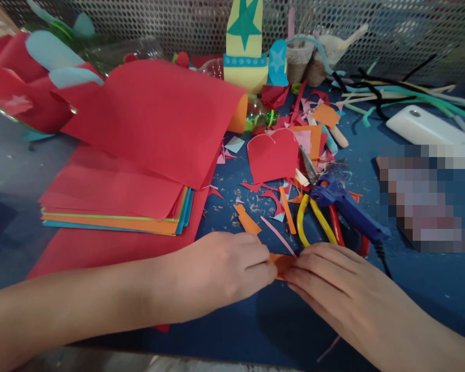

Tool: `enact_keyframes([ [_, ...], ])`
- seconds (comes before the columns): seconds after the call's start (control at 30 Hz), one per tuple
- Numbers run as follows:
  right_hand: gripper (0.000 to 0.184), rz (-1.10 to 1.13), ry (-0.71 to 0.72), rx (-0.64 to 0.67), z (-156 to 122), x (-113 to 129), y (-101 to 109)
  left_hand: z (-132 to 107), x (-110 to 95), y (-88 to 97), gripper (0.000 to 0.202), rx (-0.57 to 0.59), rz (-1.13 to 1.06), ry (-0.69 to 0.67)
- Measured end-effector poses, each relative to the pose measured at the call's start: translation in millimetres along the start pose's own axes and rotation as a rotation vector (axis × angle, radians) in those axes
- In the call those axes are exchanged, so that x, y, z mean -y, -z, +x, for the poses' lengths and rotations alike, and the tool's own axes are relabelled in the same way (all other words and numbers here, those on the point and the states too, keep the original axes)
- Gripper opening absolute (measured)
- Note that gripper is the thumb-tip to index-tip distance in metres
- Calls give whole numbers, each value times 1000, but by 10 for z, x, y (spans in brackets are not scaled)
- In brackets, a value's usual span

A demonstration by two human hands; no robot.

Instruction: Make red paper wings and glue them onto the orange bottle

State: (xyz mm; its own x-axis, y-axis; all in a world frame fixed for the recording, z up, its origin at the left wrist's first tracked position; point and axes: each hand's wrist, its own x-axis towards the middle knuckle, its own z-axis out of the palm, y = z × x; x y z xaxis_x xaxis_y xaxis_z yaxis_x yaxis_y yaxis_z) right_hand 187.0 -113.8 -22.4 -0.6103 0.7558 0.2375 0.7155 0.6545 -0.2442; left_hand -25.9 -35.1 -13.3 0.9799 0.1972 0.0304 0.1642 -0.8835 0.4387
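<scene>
Two bare hands met over one small orange paper piece (pixel 282 263), right at the near middle of the blue table (pixel 302 323), and that was where all the action sat! On one side came the left hand (pixel 232 266), knuckles up, fingers curled and bunched, closed in a pinch on the paper's left end. Opposite it, the right hand (pixel 344 284) lay lower and flatter, fingers pressed side by side, tips on the right end; its thumb was hidden, so whether it pinched or merely pressed could not be told.

Just beyond the fingers, a thin pink strip (pixel 278 235) slanted toward the right hand, with an orange strip (pixel 288 209) and an orange scrap (pixel 248 221) close by. Crowding in near the right hand were yellow handles (pixel 318 219), red handles (pixel 338 227) and a blue glue gun (pixel 349 209).

Over to the left, what a heap of colour: a paper stack (pixel 112 188), red on top with green, orange and blue edges below, lay on a large red sheet (pixel 85 250), a curled red sheet (pixel 166 113) arching above it. Farther back, a red piece with a scalloped top (pixel 273 157) sat among the offcuts, and a yellow shape with a green star (pixel 244 31) stood before the metal mesh (pixel 194 26).
</scene>
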Motion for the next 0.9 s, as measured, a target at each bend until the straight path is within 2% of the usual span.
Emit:
enact_keyframes([
  [0.1, 42, -25, 14, 16, 15, 3, 20, -3, 2, -11, 16, -19, 14, -7],
  [0.27, 40, -27, 26, 37, 28, -6, 49, -7, 7, -6, 21, 14, 35, -8],
  [0.47, 31, -13, 16, 36, -37, -33, 5, -4, 6, 8, 19, 35, 60, 10],
  [0.63, 44, -51, 30, 14, 6, -19, 57, 16, -16, 28, 22, 81, 10, 62],
  [0.9, 44, -73, 32, 14, 40, -14, 72, -1, 5, -2, 21, 50, -38, 75],
])
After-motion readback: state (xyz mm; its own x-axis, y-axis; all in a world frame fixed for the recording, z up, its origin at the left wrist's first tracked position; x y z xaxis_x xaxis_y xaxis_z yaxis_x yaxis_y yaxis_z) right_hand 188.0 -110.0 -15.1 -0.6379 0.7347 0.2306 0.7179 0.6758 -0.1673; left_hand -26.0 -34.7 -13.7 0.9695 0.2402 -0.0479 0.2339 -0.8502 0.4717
